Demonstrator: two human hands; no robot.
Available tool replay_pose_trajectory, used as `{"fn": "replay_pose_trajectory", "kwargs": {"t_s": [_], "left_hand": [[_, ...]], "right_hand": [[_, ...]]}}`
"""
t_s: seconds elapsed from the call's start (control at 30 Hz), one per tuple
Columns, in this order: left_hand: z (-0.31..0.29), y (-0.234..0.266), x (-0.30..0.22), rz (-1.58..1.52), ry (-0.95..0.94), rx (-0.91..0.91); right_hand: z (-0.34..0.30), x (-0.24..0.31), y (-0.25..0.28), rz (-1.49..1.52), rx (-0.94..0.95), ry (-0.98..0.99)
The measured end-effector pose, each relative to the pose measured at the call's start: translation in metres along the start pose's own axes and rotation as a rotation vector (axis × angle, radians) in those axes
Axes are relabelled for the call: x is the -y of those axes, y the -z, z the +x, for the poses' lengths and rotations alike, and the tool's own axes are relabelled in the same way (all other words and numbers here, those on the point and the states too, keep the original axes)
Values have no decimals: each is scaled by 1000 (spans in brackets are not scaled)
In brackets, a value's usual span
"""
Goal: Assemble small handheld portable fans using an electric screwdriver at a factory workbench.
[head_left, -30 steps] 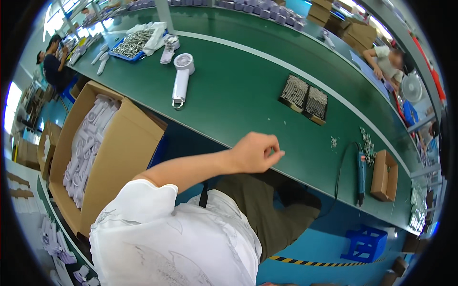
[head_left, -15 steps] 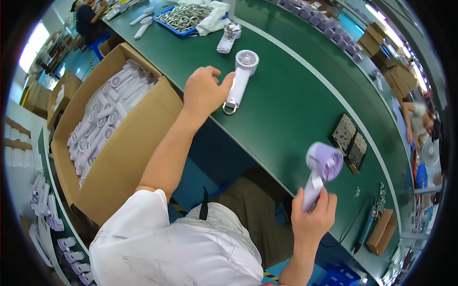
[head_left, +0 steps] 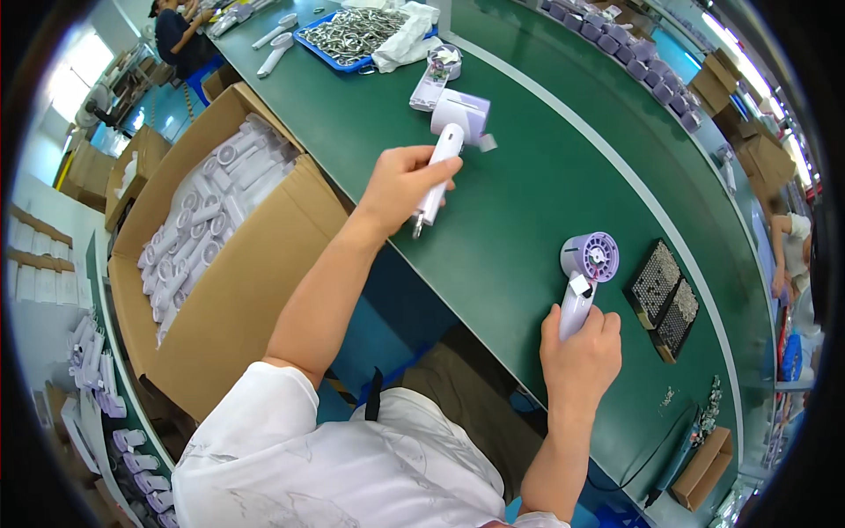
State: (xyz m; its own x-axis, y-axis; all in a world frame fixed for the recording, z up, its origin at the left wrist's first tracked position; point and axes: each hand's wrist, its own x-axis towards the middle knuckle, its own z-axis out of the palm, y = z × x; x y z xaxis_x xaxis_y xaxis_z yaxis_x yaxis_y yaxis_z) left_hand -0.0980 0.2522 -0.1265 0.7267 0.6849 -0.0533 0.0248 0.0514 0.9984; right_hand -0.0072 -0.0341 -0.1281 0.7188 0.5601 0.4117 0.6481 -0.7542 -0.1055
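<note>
Currently gripping handheld fan, w/ metal loop already fitted, in L hand above green bench; also holding purple-headed fan in R hand, prob. only part-built, apparently uncovered.

A bright window shows at upper left, near blue floor. A green table with 1 white stripe curves across the frame; a light strip glows at upper right.
</note>
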Motion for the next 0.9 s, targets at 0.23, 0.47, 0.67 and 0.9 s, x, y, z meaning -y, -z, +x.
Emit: {"fn": "replay_pose_trajectory", "kwargs": {"t_s": [0.23, 0.47, 0.67, 0.9], "left_hand": [[-52, -22, 15, -936, -131, 454], [-81, -41, 19, -926, -206, 533], [-95, -57, 17, -960, -214, 625], [-105, -72, 17, -895, -172, 627]], "right_hand": [[1, -4, -1, -27, -4, -35], [-3, -1, -1, 22, 43, -82], [-13, -4, 8, 105, 43, -91], [-31, -11, 15, 187, 38, -80]]}}
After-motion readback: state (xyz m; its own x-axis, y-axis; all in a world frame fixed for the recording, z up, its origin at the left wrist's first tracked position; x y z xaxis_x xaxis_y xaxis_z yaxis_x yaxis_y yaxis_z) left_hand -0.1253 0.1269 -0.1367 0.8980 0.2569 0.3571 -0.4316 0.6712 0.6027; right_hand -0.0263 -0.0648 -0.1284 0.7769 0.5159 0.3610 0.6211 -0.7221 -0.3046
